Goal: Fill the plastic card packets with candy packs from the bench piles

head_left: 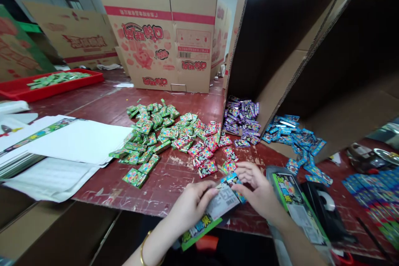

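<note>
My left hand (195, 203) is closed on a flat printed candy package (226, 203) with a grey-white panel and a green lower edge. It is held tilted over the table's front edge. My right hand (258, 187) curls round the far end, thumb and fingers on small blue candy packets (230, 179) there. Whether those packets lie inside the package or on it, I cannot tell. Just beyond my hands lie red candy packets (207, 168) and a heap of green candy packets (146, 126).
Purple packets (243, 112) and blue packets (299, 133) spill from tipped cardboard boxes (271, 104). At right are another printed package (293, 199), a black tape dispenser (327, 212) and rows of packets (374, 195). White sheets (84, 139) and a red tray (98, 78) lie left.
</note>
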Tool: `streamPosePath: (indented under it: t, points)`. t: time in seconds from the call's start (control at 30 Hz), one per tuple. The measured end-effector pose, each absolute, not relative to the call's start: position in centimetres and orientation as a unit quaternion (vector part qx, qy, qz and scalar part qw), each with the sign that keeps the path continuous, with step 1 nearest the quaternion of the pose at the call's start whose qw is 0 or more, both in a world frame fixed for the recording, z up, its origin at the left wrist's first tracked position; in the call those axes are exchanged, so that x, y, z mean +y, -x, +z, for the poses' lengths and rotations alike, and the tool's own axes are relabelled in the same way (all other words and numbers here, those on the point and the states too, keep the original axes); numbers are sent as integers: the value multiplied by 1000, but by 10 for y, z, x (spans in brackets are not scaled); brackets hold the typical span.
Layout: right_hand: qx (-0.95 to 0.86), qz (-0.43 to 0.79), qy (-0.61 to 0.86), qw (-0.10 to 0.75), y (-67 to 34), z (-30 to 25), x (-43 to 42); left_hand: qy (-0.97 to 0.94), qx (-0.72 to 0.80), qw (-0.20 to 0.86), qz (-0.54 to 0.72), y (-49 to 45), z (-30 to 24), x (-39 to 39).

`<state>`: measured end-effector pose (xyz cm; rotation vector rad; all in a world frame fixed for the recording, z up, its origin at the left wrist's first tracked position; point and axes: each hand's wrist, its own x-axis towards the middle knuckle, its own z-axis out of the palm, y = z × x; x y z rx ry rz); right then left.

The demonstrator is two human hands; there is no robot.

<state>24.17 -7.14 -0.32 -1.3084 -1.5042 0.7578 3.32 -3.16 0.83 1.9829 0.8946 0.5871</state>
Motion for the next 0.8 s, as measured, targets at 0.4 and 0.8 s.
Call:
streamPosePath:
  t: [0.4,0.8]
  points:
    - [-613,283,581,455,-236,-43,-43,-757,405,454,238,-16,-2,-14]
    - [-419,210,767,439,-284,-123,60,-709,452,474,262,10,-31,6]
